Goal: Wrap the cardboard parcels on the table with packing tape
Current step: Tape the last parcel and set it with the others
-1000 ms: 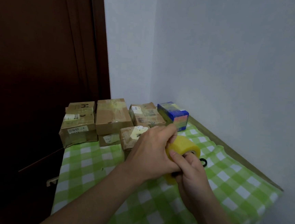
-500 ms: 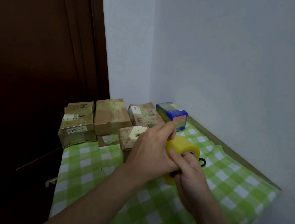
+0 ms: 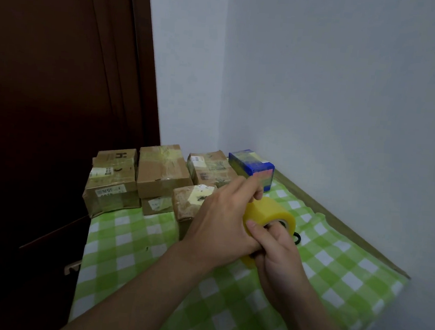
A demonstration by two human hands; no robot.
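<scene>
A wide yellow roll of packing tape [image 3: 269,212] is held above the table between both hands. My left hand [image 3: 221,225] wraps over its left side, with the fingertips curled on top of the roll. My right hand [image 3: 279,262] grips it from below, with fingers hooked into the core. Several taped cardboard parcels stand at the table's far end: a stacked one [image 3: 112,182], a large one [image 3: 161,173], one [image 3: 211,168] further right, and a small one [image 3: 188,201] just behind my left hand.
A blue box [image 3: 251,166] sits in the far right corner. The green checked tablecloth [image 3: 135,252] covers the table. A small black item [image 3: 297,237] peeks out behind the roll. A dark wooden door [image 3: 43,123] is on the left, white walls behind and right.
Both hands and the roll have barely moved. The fingertips of my left hand shifted slightly on top of the roll.
</scene>
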